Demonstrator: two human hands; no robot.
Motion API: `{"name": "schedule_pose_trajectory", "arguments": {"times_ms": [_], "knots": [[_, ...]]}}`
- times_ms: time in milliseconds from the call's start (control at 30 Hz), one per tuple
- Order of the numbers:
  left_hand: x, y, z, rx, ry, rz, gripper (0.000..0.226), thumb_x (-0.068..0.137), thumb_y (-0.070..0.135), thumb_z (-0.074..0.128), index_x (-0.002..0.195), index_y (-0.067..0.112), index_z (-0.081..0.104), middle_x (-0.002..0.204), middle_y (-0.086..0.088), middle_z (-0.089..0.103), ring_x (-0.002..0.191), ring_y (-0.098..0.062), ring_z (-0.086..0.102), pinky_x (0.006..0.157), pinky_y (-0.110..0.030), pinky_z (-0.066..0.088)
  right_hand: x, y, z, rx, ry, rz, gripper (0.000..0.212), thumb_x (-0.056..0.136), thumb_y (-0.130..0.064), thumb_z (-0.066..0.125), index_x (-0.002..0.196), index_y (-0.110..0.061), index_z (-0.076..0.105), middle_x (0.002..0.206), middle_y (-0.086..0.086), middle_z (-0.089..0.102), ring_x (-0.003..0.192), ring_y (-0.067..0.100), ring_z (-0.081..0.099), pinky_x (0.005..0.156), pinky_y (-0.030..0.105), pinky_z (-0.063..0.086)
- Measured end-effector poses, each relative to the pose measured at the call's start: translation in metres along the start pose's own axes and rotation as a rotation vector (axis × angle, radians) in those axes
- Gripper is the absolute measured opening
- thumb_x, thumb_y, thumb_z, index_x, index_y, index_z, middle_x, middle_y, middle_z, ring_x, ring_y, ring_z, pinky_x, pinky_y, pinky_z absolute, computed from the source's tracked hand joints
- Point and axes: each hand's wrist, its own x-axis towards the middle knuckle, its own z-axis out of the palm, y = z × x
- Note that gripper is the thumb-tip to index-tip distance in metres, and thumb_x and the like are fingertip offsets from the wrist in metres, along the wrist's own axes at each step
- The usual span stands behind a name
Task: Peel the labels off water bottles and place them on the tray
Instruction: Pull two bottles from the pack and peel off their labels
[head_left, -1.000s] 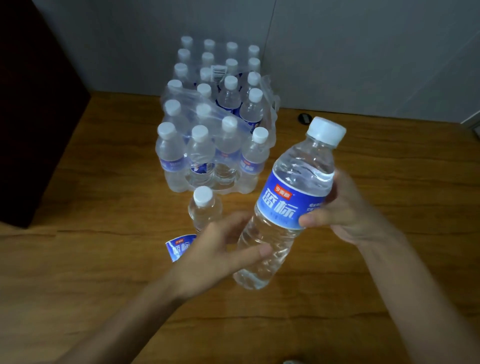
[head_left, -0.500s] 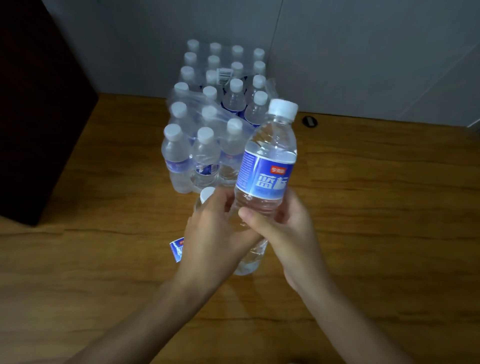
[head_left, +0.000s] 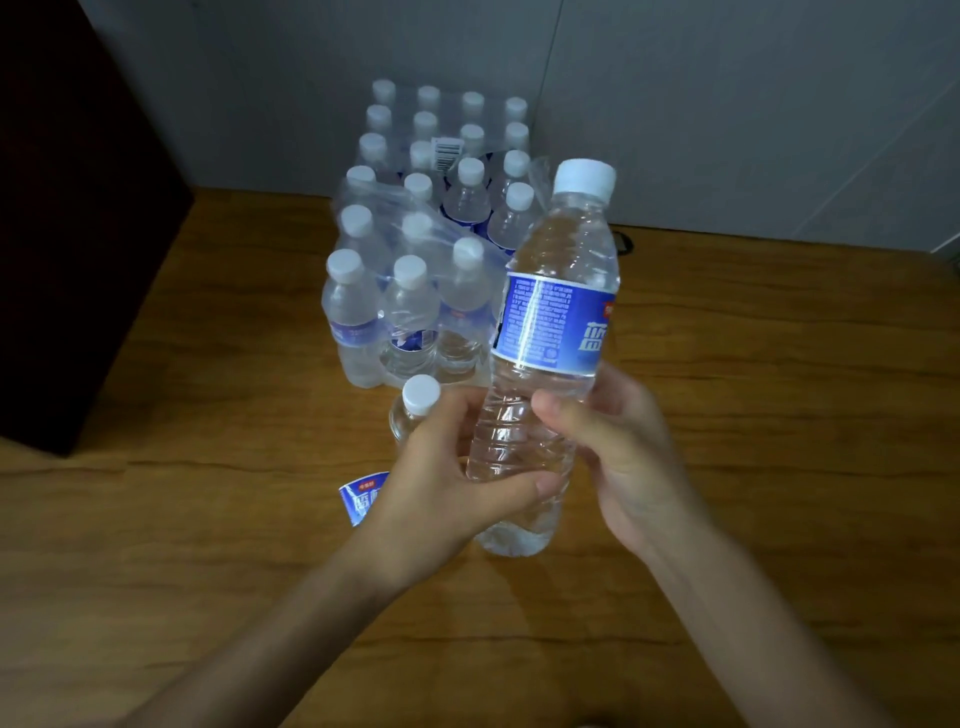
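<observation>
I hold a clear water bottle with a white cap nearly upright above the wooden table. Its blue label is still wrapped around the middle, with the seam and small print facing me. My left hand grips the ribbed lower body from the left. My right hand grips it from the right, thumb across the front just under the label. Behind my left hand stands a bare bottle without a label. A peeled blue label lies on the table, partly hidden by my left hand.
A shrink-wrapped pack of several labelled bottles stands at the back against the grey wall, its plastic torn open at the front. A dark cabinet fills the left side. A small black cable hole sits behind the held bottle.
The bottle went from tilted to nearly upright and was turned so the label's seam faces me. Both hands shifted down to its lower body, below the label.
</observation>
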Motion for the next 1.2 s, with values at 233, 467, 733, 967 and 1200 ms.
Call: {"name": "schedule_pose_trajectory", "arguments": {"times_ms": [233, 467, 733, 967, 1200], "knots": [[-0.013, -0.002, 0.021, 0.556, 0.315, 0.051, 0.061, 0.057, 0.064, 0.064, 0.106, 0.037, 0.040, 0.097, 0.022, 0.061, 0.090, 0.003, 0.062, 0.071, -0.035, 0.055, -0.004, 0.015, 0.016, -0.096, 0.243, -0.051, 0.042, 0.064, -0.012, 0.081, 0.103, -0.016, 0.066, 0.090, 0.004, 0.075, 0.080, 0.017, 0.073, 0.064, 0.024, 0.054], [0.001, 0.031, -0.014, 0.410, 0.217, 0.198, 0.049, 0.076, 0.057, 0.058, 0.116, 0.029, 0.056, 0.103, 0.013, 0.065, 0.093, -0.004, 0.065, 0.068, -0.033, 0.058, -0.007, 0.009, 0.001, -0.233, 0.160, -0.032, 0.049, 0.054, -0.023, 0.089, 0.099, -0.027, 0.069, 0.094, 0.001, 0.075, 0.086, 0.018, 0.072, 0.067, 0.025, 0.055], [0.010, 0.055, -0.019, 0.441, 0.289, 0.289, 0.017, 0.082, 0.025, 0.071, 0.099, 0.024, 0.066, 0.094, 0.013, 0.067, 0.083, -0.001, 0.063, 0.057, -0.010, 0.046, -0.009, 0.011, 0.007, -0.287, 0.139, -0.047, 0.048, 0.057, -0.015, 0.087, 0.099, -0.024, 0.066, 0.092, -0.003, 0.075, 0.082, 0.013, 0.072, 0.067, 0.022, 0.055], [0.014, 0.054, -0.017, 0.477, 0.349, 0.319, 0.015, 0.081, 0.018, 0.072, 0.088, 0.029, 0.063, 0.084, 0.017, 0.065, 0.079, 0.000, 0.062, 0.059, -0.007, 0.042, -0.010, 0.013, 0.010, -0.352, 0.136, -0.090, 0.049, 0.056, -0.017, 0.087, 0.098, -0.031, 0.065, 0.093, -0.009, 0.074, 0.083, 0.010, 0.071, 0.067, 0.019, 0.054], [0.016, 0.052, -0.016, 0.471, 0.350, 0.330, 0.014, 0.081, 0.017, 0.071, 0.084, 0.028, 0.062, 0.080, 0.016, 0.064, 0.078, 0.000, 0.062, 0.059, -0.008, 0.045, -0.010, 0.015, 0.008, -0.385, 0.116, -0.097, 0.051, 0.055, -0.027, 0.087, 0.100, -0.035, 0.065, 0.095, -0.008, 0.073, 0.086, 0.011, 0.071, 0.069, 0.022, 0.055]]}}
